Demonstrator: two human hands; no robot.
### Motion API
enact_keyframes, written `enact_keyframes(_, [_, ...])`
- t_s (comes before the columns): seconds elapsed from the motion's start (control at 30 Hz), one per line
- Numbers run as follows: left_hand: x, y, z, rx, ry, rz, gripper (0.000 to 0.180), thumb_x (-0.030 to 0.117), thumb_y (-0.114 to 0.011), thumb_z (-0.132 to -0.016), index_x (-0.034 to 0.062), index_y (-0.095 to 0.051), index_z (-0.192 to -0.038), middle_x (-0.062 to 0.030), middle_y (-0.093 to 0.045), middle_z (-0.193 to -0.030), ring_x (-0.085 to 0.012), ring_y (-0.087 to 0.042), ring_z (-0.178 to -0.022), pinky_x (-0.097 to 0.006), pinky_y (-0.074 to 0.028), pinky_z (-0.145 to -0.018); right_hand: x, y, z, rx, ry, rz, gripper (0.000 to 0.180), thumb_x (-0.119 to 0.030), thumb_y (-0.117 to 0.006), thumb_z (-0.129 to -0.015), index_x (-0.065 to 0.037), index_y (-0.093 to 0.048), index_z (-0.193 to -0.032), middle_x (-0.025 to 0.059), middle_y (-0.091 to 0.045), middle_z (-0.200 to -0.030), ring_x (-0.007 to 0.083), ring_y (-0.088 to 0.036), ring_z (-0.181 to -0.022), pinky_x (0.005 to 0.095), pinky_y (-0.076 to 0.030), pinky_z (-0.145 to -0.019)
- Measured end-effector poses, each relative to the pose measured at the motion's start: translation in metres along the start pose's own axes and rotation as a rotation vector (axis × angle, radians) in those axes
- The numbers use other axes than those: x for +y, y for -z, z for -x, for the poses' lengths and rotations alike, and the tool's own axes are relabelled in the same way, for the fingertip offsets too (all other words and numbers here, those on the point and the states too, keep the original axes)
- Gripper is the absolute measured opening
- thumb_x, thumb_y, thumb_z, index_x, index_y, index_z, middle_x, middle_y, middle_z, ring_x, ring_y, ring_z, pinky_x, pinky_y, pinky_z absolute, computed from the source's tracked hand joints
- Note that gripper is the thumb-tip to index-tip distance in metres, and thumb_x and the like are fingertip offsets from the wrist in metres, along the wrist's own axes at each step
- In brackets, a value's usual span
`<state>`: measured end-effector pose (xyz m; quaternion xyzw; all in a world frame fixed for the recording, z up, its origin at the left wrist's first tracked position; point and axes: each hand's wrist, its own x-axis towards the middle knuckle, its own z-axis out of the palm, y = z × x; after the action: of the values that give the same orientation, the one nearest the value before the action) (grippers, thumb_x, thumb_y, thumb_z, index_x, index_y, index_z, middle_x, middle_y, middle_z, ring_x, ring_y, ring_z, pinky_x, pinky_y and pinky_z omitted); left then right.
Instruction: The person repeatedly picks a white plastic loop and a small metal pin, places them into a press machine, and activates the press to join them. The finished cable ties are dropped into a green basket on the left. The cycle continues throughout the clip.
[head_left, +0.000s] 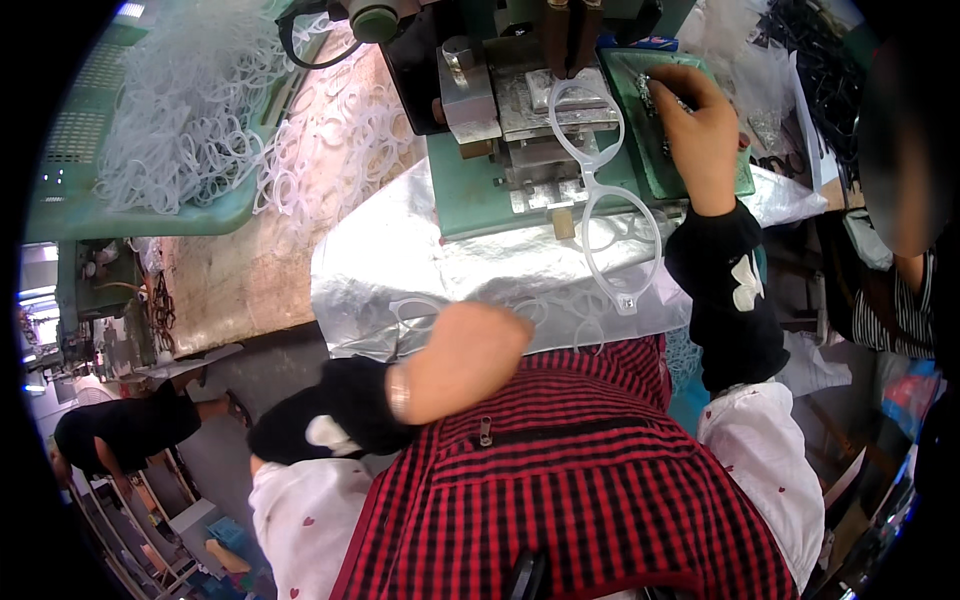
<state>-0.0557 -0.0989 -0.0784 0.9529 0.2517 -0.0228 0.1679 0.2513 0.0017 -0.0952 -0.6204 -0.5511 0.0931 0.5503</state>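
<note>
A clear plastic eyeglass frame point(600, 190) lies on the green press machine point(470, 195), one rim on the metal die block point(560, 100), the other hanging over the front edge. My right hand point(700, 130) reaches into a small green tray point(655, 150) at the machine's right, fingers pinched on small metal parts point(650, 90). My left hand point(470, 350) rests low over a silver plastic sheet point(400, 260) on my lap, near more clear frames point(420, 310); its fingers are hidden. Both forearms wear black sleeve covers.
A green crate point(150, 130) heaped with clear frames stands far left, with loose frames point(350, 130) spread on the worn bench beside it. Another person point(900, 200) stands close at right. A second person point(130, 430) crouches at lower left. Bags of parts point(790, 60) lie at the upper right.
</note>
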Motion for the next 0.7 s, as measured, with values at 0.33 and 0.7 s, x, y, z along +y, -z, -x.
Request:
enact_keyframes(0.33, [0.002, 0.024, 0.015, 0.174, 0.242, 0.168, 0.01, 0.016, -0.076, -0.076, 0.0072, -0.075, -0.081, -0.0069, -0.06, -0.08, -0.0275, -0.061, -0.076, -0.039, -0.047, -0.065, 0.007, 0.058, 0.051, 0.136, -0.139, 0.035, 0.016, -0.005, -0.069, -0.086, 0.001, -0.071, -0.1, 0.0065, -0.071, -0.095, 0.0137, -0.065, -0.089, 0.0263, -0.049, -0.082])
enact_keyframes(0.7, [-0.045, 0.103, 0.016, 0.761, 0.222, 0.824, 0.028, -0.002, -0.065, -0.078, 0.0038, -0.042, -0.062, -0.0154, -0.074, -0.095, -0.0203, -0.067, -0.086, -0.031, -0.048, -0.079, -0.105, -0.023, 0.001, -0.101, -0.125, -0.635, 0.038, 0.002, -0.068, -0.08, 0.002, -0.058, -0.116, 0.0042, -0.064, -0.092, 0.0112, -0.061, -0.088, 0.0258, -0.048, -0.082])
